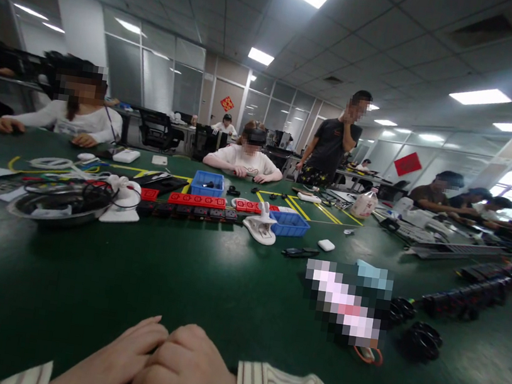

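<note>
My left hand [118, 357] and my right hand [188, 370] rest together at the near edge of the green table [204, 286], fingers curled and pressed against each other. Nothing shows inside either hand. Striped sleeves cover both wrists. The nearest things are a blurred pink and teal item [345, 303] and black round parts [423, 339] to the right, well beyond my hands.
Farther out lie a metal bowl with cables [61, 203], red and black strips [197, 201], two blue bins [289, 223], a white clamp [261, 224] and a white case [326, 245]. Other people sit or stand around the far side.
</note>
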Demonstrator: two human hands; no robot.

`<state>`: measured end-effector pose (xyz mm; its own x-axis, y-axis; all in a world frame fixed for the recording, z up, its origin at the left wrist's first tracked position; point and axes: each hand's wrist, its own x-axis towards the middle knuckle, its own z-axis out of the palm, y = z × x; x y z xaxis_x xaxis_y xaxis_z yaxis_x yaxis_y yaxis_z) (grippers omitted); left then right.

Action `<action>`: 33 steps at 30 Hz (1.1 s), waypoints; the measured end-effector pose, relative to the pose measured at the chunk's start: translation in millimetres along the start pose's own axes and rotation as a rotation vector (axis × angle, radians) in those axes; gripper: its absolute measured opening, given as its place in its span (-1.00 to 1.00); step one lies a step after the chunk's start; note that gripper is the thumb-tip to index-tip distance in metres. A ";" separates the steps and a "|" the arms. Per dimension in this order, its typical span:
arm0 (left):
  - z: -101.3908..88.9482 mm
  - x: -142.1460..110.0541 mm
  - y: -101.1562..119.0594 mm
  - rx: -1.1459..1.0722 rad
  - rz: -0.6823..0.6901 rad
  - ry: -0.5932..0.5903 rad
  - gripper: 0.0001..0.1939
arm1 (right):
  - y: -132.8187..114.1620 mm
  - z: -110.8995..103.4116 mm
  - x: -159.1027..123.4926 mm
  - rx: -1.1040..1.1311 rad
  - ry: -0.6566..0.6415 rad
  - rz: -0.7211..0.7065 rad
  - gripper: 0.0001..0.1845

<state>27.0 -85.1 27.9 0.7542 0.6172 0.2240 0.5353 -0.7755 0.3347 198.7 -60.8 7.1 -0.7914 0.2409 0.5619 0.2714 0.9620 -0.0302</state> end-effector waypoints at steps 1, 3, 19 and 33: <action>-1.4 0.5 0.1 0.018 0.014 -0.008 -0.69 | 0.4 -1.0 0.0 0.015 -0.032 -0.015 -0.73; -2.9 0.2 -0.8 0.042 0.034 -0.021 -0.57 | 0.2 -2.4 0.3 0.044 -0.046 -0.062 -0.76; 4.8 -4.0 -8.5 -0.083 -0.123 -0.048 -0.47 | -8.9 2.4 1.2 -0.079 0.002 0.195 -0.50; -8.3 0.6 0.7 -0.069 -0.113 -0.144 -0.32 | -8.3 3.6 -1.9 0.016 0.055 0.150 -0.60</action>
<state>24.7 -84.1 35.9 0.7402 0.6705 0.0501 0.5957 -0.6885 0.4137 196.0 -68.8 3.3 -0.7111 0.3751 0.5946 0.3755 0.9177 -0.1298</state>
